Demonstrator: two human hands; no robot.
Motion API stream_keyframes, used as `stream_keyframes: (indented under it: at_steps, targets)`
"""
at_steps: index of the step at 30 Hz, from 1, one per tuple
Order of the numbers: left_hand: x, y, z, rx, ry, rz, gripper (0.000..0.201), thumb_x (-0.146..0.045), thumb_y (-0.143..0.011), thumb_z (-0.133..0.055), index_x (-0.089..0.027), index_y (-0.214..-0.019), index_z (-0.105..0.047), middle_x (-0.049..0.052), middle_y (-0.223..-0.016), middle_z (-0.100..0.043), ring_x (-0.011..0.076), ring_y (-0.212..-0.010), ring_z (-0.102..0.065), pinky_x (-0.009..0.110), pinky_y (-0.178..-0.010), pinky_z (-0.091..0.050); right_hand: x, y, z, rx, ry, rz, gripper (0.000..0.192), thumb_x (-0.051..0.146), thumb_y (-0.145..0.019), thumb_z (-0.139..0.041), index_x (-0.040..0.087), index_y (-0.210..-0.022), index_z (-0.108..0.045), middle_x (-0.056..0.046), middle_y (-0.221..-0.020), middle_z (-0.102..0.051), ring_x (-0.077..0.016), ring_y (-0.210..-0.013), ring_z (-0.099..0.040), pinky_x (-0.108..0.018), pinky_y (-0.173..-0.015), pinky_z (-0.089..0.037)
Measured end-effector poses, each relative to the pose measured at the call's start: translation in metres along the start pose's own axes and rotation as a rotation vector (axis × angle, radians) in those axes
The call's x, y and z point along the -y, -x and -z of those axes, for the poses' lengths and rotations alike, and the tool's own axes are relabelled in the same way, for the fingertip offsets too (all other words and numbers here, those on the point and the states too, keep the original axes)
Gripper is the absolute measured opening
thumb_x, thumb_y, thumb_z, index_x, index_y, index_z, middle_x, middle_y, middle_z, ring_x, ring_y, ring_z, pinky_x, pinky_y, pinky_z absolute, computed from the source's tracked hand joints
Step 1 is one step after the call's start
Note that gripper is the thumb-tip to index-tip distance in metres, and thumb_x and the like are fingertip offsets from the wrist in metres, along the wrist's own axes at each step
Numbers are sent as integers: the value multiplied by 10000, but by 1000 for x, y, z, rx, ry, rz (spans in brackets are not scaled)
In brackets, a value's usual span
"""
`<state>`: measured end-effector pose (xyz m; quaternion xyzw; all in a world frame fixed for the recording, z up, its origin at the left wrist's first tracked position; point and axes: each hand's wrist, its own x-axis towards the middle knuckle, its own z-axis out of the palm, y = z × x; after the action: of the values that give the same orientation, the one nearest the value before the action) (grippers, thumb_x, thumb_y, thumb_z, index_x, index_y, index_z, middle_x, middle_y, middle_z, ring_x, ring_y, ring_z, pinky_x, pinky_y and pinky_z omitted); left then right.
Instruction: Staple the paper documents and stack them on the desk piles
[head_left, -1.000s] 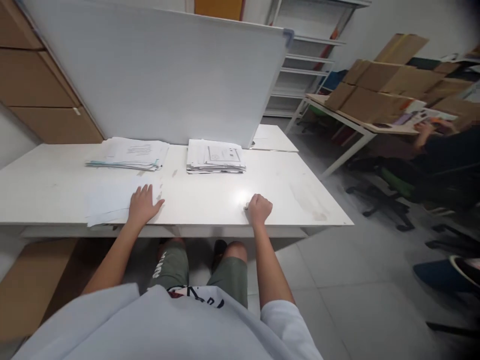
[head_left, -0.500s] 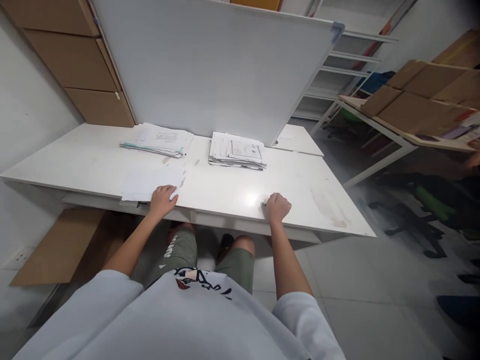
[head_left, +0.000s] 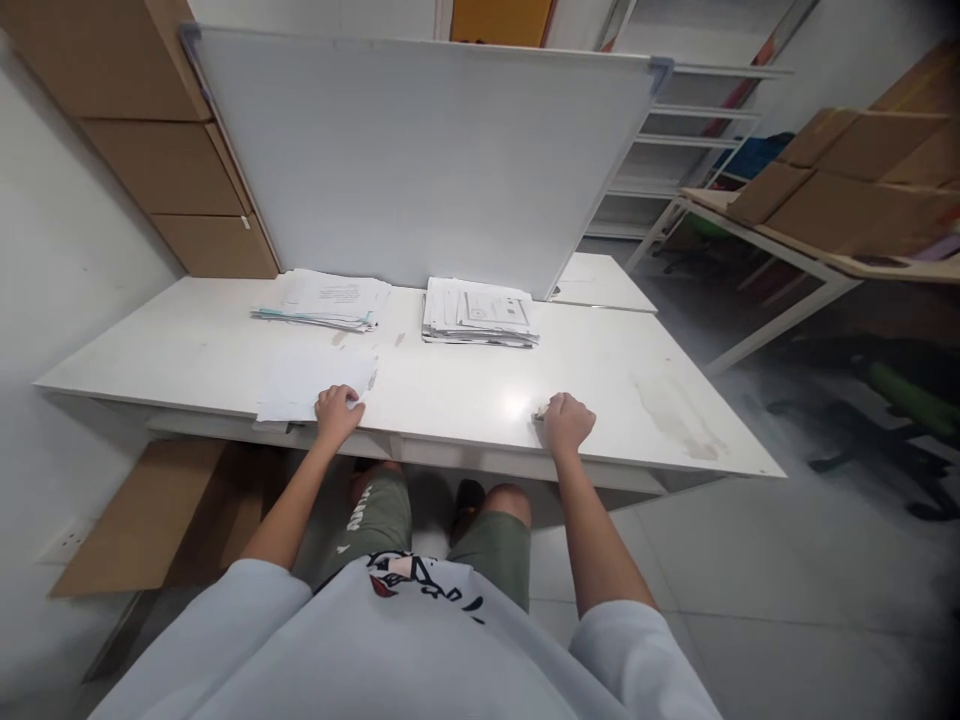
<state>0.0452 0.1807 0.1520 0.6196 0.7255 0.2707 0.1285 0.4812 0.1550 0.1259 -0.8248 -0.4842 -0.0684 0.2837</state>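
Note:
My left hand [head_left: 337, 413] rests on the near right corner of a thin stack of white sheets [head_left: 304, 384] at the front edge of the white table [head_left: 465, 380], fingers curled on the paper. My right hand [head_left: 568, 421] is a closed fist near the table's front edge, with a small pale object [head_left: 539, 413] poking out of it on the left; I cannot make out what it is. Two paper stacks lie farther back: a left paper stack [head_left: 326, 299] and a right paper stack [head_left: 478, 313].
A large whiteboard [head_left: 420, 150] leans upright behind the stacks. Wooden drawers [head_left: 150, 130] stand at the left. A second table with cardboard boxes [head_left: 847, 190] and metal shelves [head_left: 675, 130] are at the right. A cardboard sheet [head_left: 142, 510] lies under the table.
My left hand has slid toward the front edge and curled its fingers on the loose sheets. The right fist has stayed where it was. The view has swung left.

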Motion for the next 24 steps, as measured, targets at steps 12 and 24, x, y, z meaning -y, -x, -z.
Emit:
stream_keyframes:
  at_steps: [12,24]
  targets:
    - [11,-7,13,-11,475,117,176,-340,-744,-548,-212,-848,-487,10,-849,-572,178,-820,-573,271,-703,-467,-2,0,-2,3,-19,8,370,215,-940,-349,123,-835,-692,-121,-792,-676,-213,-738,-535,-327,-714,-248]
    - [24,-8,1,-33,470,17,296,-299,-696,-605,-215,-974,-547,-2,-838,-553,170,-827,-584,292,-763,-475,-3,1,-4,-22,17,19,360,226,-938,-365,133,-781,-675,-100,-713,-642,-202,-679,-513,-320,-689,-247]
